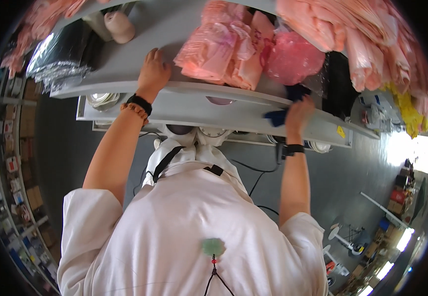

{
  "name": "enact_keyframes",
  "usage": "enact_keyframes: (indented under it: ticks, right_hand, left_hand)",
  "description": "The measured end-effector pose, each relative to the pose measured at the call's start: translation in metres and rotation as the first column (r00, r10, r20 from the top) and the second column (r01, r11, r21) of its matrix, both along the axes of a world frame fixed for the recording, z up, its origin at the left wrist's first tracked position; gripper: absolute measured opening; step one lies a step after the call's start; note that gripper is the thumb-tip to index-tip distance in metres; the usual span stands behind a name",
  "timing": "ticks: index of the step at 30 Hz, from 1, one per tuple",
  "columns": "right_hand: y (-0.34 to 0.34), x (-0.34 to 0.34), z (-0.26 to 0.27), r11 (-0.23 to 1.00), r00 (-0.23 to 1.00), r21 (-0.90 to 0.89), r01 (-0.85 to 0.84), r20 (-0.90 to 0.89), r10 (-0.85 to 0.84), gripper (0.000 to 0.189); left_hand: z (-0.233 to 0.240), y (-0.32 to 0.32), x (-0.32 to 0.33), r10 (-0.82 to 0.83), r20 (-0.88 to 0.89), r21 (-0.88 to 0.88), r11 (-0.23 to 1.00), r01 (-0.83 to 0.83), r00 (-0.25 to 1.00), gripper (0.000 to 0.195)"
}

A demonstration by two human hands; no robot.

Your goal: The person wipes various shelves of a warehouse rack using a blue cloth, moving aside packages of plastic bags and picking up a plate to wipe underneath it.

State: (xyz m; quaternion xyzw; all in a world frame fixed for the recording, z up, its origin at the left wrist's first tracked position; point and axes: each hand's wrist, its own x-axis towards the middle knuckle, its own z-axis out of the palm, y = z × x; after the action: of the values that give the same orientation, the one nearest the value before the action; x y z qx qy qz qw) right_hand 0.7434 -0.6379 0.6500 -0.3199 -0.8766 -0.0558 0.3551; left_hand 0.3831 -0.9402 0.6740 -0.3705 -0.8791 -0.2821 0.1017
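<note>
My left hand (154, 70) rests on the grey shelf (130, 61) just behind its front lip, with nothing in it. At the right, my right hand (300, 113) holds a dark blue cloth (277, 117) against the shelf's front edge; the hand is blurred. One part of the cloth hangs over the lip and another lies on the shelf side. Between my hands are folded stacks of pink plastic bags (214, 55). A bunched darker pink plastic bag (293, 59) lies close behind my right hand.
Black plastic bags (66, 51) lie at the shelf's left, near a pale roll (119, 27). More pink bags (347, 26) hang at upper right, with yellow bags (408, 107) below. Lower shelves hold round dishes (103, 100). Cables (258, 170) cross the floor; stocked racks (12, 166) stand left.
</note>
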Motion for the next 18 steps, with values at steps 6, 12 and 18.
enact_keyframes:
  ticks: [6, 12, 18]
  right_hand:
    - [0.021, 0.012, 0.012, 0.998, 0.993, -0.02, 0.053, -0.109, -0.055, 0.021]
    - [-0.049, -0.054, 0.01, 0.973, 0.965, -0.024, 0.23, -0.127, -0.231, 0.024]
    - [-0.135, -0.114, 0.02, 0.996, 0.989, -0.034, 0.084, -0.116, -0.087, 0.025]
  left_hand:
    - [0.006, -0.005, 0.006, -0.006, 0.003, 0.0, 1.0, 0.006, 1.0, 0.043]
    - [0.013, -0.005, 0.01, 0.011, 0.028, -0.008, 1.0, -0.011, 1.0, 0.036]
    - [0.019, 0.003, 0.017, -0.025, 0.158, 0.006, 1.0, 0.025, 0.987, 0.033]
